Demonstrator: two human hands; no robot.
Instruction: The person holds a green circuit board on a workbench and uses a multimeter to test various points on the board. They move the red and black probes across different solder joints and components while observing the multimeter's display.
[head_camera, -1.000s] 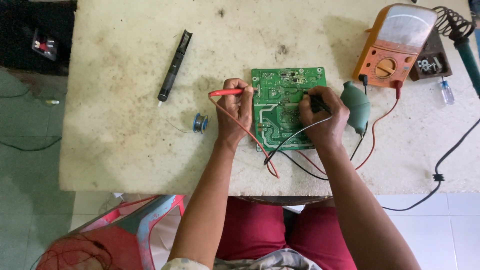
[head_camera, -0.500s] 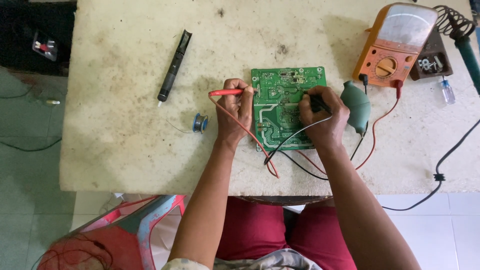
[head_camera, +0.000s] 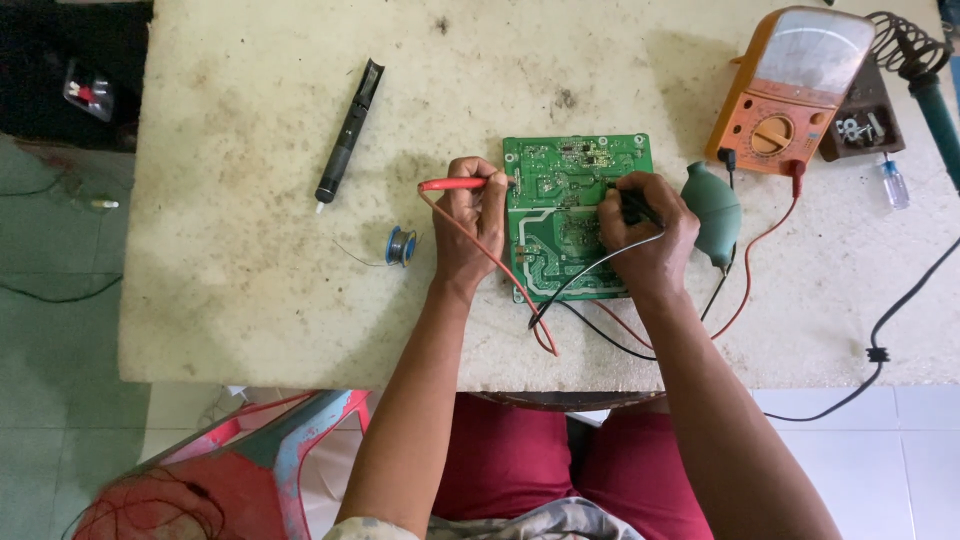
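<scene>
Centrally, on a stained pale worktable (head_camera: 250, 290): one green circuit board (head_camera: 560, 175), lying flat, solder side up, with pale traces across its lower half.

Left hand (head_camera: 472, 222): fingers clenched around a red test probe (head_camera: 452, 184), held level, its tip touching the left edge of the board. Its red lead (head_camera: 490, 262) loops down across the wrist toward the near table edge.

Right hand (head_camera: 645, 232): curled over the right part of the board, pinching a black test probe (head_camera: 628, 203) whose tip rests on the board surface. Its black lead (head_camera: 600, 268) runs out beneath the palm toward the near edge.

Just right of that hand: one teal rubber blower bulb (head_camera: 712, 205), lying on the table, touching or nearly touching the knuckles; which cannot be told.

Far right corner: one orange analogue multimeter (head_camera: 790, 95), propped at a tilt, red and black leads plugged into its lower edge. Beside it, a dark stand (head_camera: 862, 125) with a coiled wire holder and a soldering iron with a teal handle (head_camera: 940, 115).

Left of the board, well apart: a black desoldering pump (head_camera: 349, 130), lying diagonally; nearer the left hand, a small spool of solder wire (head_camera: 401, 245).

Right edge: a black power cord (head_camera: 880, 345) trailing off the table.

Below the table: red trousers (head_camera: 500, 460); at lower left, a red and blue plastic chair (head_camera: 250, 460).
</scene>
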